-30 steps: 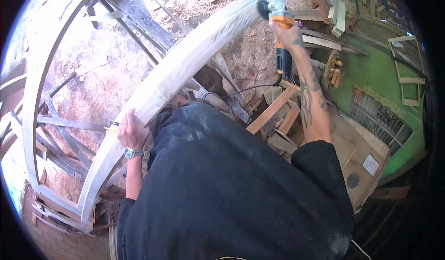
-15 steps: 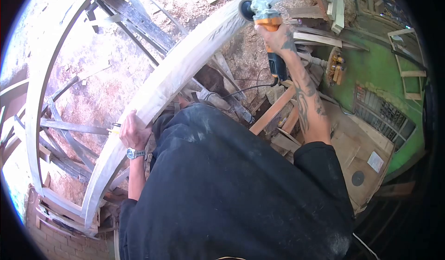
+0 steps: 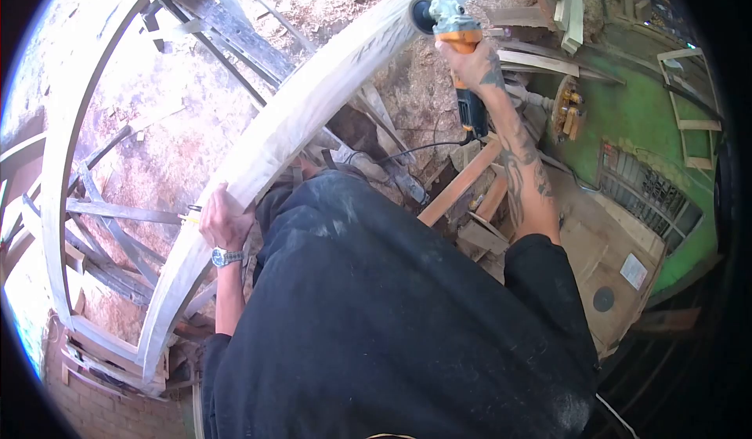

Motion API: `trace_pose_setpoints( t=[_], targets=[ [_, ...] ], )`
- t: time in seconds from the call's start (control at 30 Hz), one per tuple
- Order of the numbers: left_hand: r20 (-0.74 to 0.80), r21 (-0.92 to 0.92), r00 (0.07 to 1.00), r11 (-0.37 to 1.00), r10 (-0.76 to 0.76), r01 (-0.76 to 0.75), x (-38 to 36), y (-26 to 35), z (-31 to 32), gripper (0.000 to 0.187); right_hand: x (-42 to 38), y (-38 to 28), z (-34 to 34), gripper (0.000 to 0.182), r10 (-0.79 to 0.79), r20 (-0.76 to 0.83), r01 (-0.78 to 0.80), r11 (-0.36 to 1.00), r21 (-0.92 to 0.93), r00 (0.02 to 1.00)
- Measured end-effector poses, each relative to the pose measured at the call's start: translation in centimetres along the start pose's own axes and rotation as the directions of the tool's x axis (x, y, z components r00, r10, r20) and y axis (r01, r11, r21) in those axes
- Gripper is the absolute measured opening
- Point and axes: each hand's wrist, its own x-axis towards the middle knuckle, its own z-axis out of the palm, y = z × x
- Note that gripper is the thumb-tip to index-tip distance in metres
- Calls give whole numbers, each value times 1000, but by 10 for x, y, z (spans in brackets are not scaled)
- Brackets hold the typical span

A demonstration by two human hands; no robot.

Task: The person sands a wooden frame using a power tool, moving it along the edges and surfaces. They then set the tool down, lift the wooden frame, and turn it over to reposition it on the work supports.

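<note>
A long curved wooden beam [image 3: 274,137], pale along its face, runs from the lower left to the top centre. My left hand [image 3: 225,218], with a watch at the wrist, is closed over its near edge in the lower part. At the beam's far end, my right hand [image 3: 472,67] grips an orange and black angle grinder [image 3: 459,38] around its body. The grinder's round disc [image 3: 421,16] meets the beam's edge there, and its handle points back toward me. From the handle a black cord [image 3: 427,148] trails left.
A second curved wooden frame [image 3: 77,133] stands at the left. Wood shavings [image 3: 157,153] cover the ground. Planks [image 3: 462,182] and offcuts lie below the grinder. At right are a cardboard sheet [image 3: 587,263], a green floor [image 3: 627,118] and a metal grate [image 3: 650,192].
My right hand and the grinder have shifted slightly right and down along the beam's far end. My left hand keeps its hold, almost unmoved.
</note>
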Motion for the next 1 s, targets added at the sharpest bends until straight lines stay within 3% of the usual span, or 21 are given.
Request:
trace_pose_setpoints(
  t=[0.07, 0.17, 0.27, 0.37, 0.5, 0.53, 0.63, 0.8, 0.9, 1.0],
  targets=[
    [20, 9, 1000, 1000, -13, 12, 0, 2, 0, 57, 14, 9, -9, 73, 82, -18, -83, 995, -48, 996],
    [24, 7, 1000, 1000, -7, 7, -1, -4, 5, 60, 33, 30, -6, 71, 118, 3, -118, 990, 79, 993],
    [26, 12, 1000, 1000, -11, 11, -1, -2, 4, 62, -7, -9, -8, 68, -18, 30, 15, 997, 72, 999],
    [74, 46, 996, 998, -41, 38, -1, -2, 3, 63, -22, -13, 4, 66, -198, -70, 200, 979, 29, 978],
    [47, 37, 999, 999, -17, 15, 0, -3, 3, 64, 17, 7, -15, 74, 96, 73, -93, 995, -44, 993],
    [39, 34, 999, 999, -12, 11, 0, -4, 4, 64, 40, 34, -6, 78, 66, 79, -71, 996, 54, 995],
    [26, 37, 1000, 999, -7, 6, -1, -1, 4, 63, 60, 28, -20, 82, 115, -17, -116, 992, -44, 993],
    [38, 31, 999, 999, -22, 21, -2, -2, 5, 63, 95, 51, -35, 90, 192, -43, -194, 980, -50, 980],
    [35, 30, 999, 999, -16, 15, 0, -1, 3, 63, 93, 59, -29, 88, 150, 67, -156, 984, 84, 986],
    [31, 27, 999, 1000, -14, 13, -2, -1, 4, 62, 59, 33, -17, 86, -58, 13, 56, 993, 108, 998]
  ],
)
